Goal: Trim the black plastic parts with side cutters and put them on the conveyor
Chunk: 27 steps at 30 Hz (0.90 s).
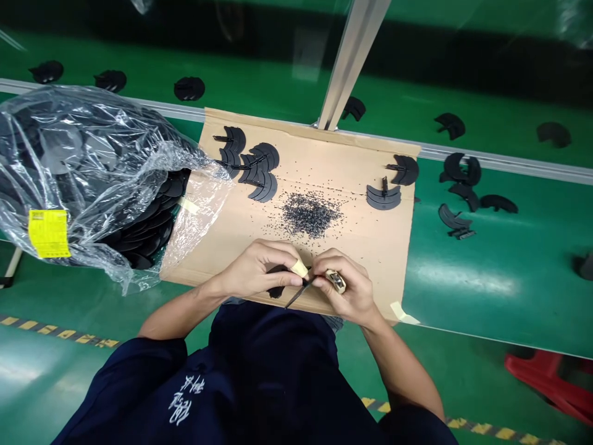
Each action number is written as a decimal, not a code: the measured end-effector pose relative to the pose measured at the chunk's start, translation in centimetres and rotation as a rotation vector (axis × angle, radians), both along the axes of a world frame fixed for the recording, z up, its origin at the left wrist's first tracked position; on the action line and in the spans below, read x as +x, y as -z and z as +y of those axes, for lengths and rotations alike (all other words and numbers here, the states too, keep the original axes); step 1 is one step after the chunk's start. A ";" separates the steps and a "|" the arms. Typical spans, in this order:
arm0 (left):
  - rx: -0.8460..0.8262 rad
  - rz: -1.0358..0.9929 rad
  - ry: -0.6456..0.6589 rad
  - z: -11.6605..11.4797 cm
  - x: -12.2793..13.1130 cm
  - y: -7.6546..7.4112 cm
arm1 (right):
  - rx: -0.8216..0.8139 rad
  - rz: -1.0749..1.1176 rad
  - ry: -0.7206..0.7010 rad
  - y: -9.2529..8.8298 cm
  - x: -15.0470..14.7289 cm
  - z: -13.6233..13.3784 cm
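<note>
Near the front edge of the cardboard sheet (370,247), my left hand (259,269) is closed on a curved black plastic part (277,290). A pale yellow wrap (299,268) covers a fingertip of that hand. Close beside it, my right hand (345,284) grips a tan-handled tool (336,281) with a metallic end showing; its working tip is hidden by my fingers. A thin dark strip (299,295) of the part slants down between both hands. Just beyond them lies a heap of small black bits (311,213), scattered thinner at its edges.
A clear plastic bag (92,154) full of black parts, with a yellow label (49,233), lies at left. Several ribbed black parts (259,167) rest on the cardboard's left, two (383,196) at its right, more (461,170) on the green table. A metal post (349,65) rises behind.
</note>
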<state>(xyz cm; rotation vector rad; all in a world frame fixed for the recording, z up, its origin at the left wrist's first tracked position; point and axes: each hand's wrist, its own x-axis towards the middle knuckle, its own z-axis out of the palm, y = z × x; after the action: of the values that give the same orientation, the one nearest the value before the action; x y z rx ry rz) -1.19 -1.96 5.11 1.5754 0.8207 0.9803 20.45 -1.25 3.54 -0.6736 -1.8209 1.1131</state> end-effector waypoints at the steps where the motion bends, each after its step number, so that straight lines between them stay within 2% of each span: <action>1: 0.010 0.029 0.014 0.2 -0.1 -0.2 | -0.015 -0.009 -0.016 -0.1 0.1 0.1; 6: -0.044 0.100 0.166 1.4 -1.0 -1.6 | -0.141 0.035 -0.109 -0.4 0.3 0.6; 11: -0.131 0.089 0.149 1.9 -1.3 -1.9 | -0.192 0.065 -0.140 -0.3 0.2 0.8; 16: -0.023 0.246 0.253 2.3 -1.6 -3.1 | -0.209 0.013 -0.253 -0.4 -0.1 1.3; 19: 0.034 0.290 0.286 2.4 -1.7 -3.4 | -0.187 0.006 -0.261 -0.1 -0.1 1.3; 21: 0.044 0.253 0.248 2.1 -1.4 -2.9 | -0.132 0.021 -0.194 0.3 0.0 0.9; 27: -0.025 0.051 -0.007 0.2 0.5 -0.4 | 0.054 0.038 0.048 1.5 0.2 -0.6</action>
<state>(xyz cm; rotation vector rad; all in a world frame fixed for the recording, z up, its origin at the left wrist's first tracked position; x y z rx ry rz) -0.66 -1.74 5.47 1.5821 0.8712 0.9345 20.69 -1.80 2.08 -0.6567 -1.7866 1.0351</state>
